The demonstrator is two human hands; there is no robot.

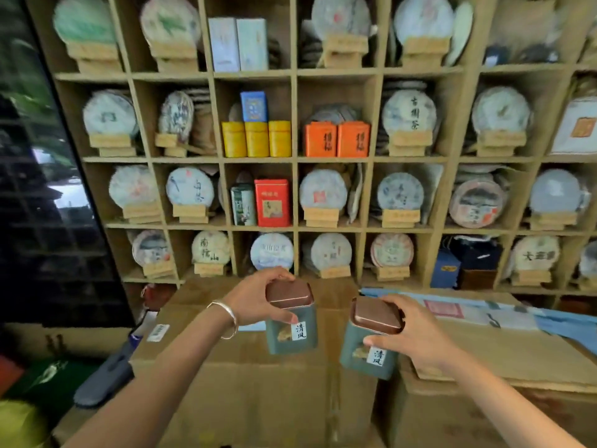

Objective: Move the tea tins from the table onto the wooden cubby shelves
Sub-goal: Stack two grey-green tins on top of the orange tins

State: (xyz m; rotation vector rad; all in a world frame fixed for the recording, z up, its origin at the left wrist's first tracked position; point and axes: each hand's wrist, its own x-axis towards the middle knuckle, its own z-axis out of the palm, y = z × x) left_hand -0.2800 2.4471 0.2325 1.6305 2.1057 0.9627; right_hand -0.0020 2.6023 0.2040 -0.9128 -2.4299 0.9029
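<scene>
My left hand (255, 300) gripped one green tea tin (292, 321) by its copper lid; my right hand (410, 331) gripped another (371, 345). Both hung above cardboard boxes (258, 392), below the cubby shelves (295, 160).

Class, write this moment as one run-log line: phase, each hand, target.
phase: carrying | left hand: holds left green tea tin | right hand: holds right green tea tin | target: wooden cubby shelves
</scene>
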